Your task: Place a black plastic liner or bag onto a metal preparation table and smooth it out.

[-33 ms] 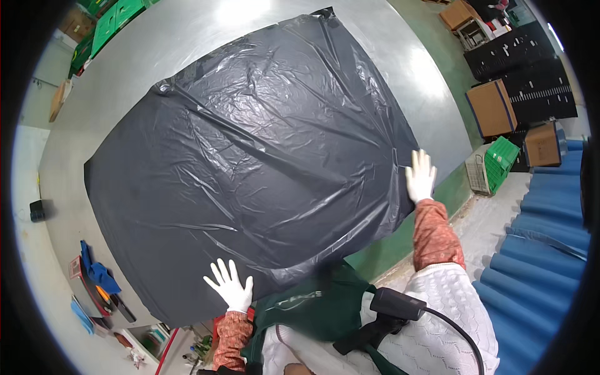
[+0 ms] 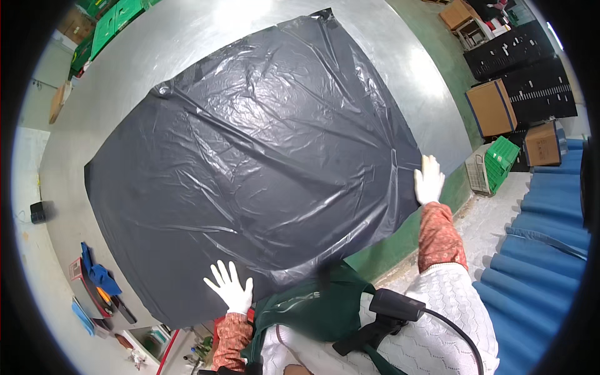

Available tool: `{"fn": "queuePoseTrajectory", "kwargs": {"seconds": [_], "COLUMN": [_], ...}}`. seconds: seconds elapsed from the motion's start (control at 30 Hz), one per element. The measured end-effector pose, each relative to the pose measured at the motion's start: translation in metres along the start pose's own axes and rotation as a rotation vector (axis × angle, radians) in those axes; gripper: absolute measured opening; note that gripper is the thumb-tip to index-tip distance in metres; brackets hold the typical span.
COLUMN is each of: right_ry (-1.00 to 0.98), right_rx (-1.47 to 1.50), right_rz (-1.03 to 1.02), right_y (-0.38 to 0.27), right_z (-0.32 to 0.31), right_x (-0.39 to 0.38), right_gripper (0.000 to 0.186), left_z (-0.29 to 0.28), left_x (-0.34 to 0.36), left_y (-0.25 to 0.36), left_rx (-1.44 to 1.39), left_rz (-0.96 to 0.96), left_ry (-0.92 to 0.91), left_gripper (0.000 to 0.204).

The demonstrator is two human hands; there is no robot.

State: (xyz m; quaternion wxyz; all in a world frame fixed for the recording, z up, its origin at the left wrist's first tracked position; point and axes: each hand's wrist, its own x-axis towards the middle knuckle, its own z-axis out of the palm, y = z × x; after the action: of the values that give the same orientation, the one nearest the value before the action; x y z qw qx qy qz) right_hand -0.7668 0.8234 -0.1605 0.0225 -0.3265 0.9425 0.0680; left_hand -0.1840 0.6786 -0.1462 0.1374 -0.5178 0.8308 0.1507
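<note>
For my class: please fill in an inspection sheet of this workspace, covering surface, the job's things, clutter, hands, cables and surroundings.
Surface: shiny, smooth grey tabletop, partly covered.
Job's things: large, creased, dark grey plastic sheet, spread out.
Clutter: crumpled blue cloth toward the tabletop's left edge.
Hands: white-gloved left hand, fingers spread, over the sheet's near part; white-gloved right hand, open, at its right edge, contact unclear.
Cables: thin black cable from a black, box-shaped device at the person's front.
Surroundings: green plastic crate, brown cardboard box with blue edging, and ridged blue material, all on the right.
</note>
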Motion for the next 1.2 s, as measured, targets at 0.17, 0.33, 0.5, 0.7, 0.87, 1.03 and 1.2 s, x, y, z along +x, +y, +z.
{"fn": "queuePoseTrajectory", "kwargs": {"seconds": [0.17,0.33,0.5,0.7,0.87,1.03,1.2], "right_ry": [0.292,0.339,0.375,0.354,0.27,0.14,0.253], "right_rx": [0.046,0.317,0.633,0.61,0.4,0.246,0.168], "right_rz": [0.234,-0.456,-0.588,-0.416,-0.329,-0.163,-0.157], "right_y": [0.011,-0.141,-0.25,-0.318,-0.356,-0.358,-0.349], "right_z": [0.012,-0.051,-0.039,-0.048,-0.046,-0.03,-0.035], "right_x": [0.011,0.062,0.17,0.307,0.373,0.394,0.406], "right_gripper": [0.058,0.056,0.047,0.044,0.053,0.064,0.065], "left_z": [-0.008,-0.039,-0.079,-0.09,-0.088,-0.068,-0.088], "left_x": [0.003,0.043,0.157,0.278,0.312,0.331,0.322], "left_y": [0.0,-0.023,-0.089,-0.183,-0.25,-0.289,-0.273], "left_rx": [0.008,-0.143,-0.137,-0.306,-0.126,0.08,0.114], "left_rz": [0.056,0.097,-0.033,-0.243,-0.313,-0.393,-0.399], "left_ry": [-0.012,0.225,0.4,0.515,0.635,0.577,0.561], "left_gripper": [0.073,0.063,0.052,0.045,0.044,0.05,0.05]}}
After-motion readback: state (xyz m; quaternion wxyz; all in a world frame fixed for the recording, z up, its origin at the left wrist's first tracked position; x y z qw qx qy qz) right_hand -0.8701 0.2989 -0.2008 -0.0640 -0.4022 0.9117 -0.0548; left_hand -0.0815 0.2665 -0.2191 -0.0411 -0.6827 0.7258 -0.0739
